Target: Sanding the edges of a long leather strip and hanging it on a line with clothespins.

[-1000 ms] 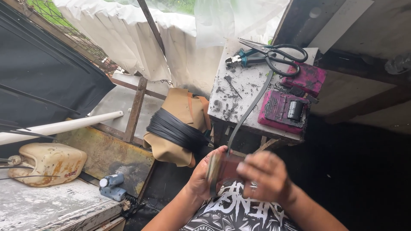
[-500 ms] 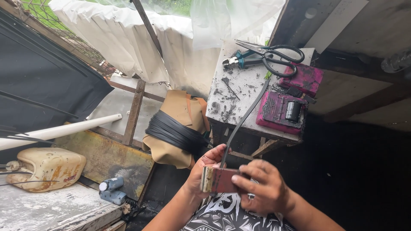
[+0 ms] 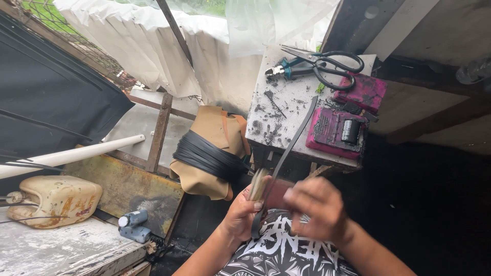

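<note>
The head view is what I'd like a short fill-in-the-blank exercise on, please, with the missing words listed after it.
1. The left hand grips a flat reddish block with a long dark ____ running past it.
2. On the small white table, black scissors lie beside ____ with teal handles.
3. The tan bundle is wrapped in ____ bands.
4. The right hand is too ____ to show its grip.

Missing words: strap; pliers; black; blurred

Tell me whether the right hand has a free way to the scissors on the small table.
Probably yes: the scissors lie uncovered at the table's far edge, nothing above them. But the right hand is busy on the dark strap.
</note>
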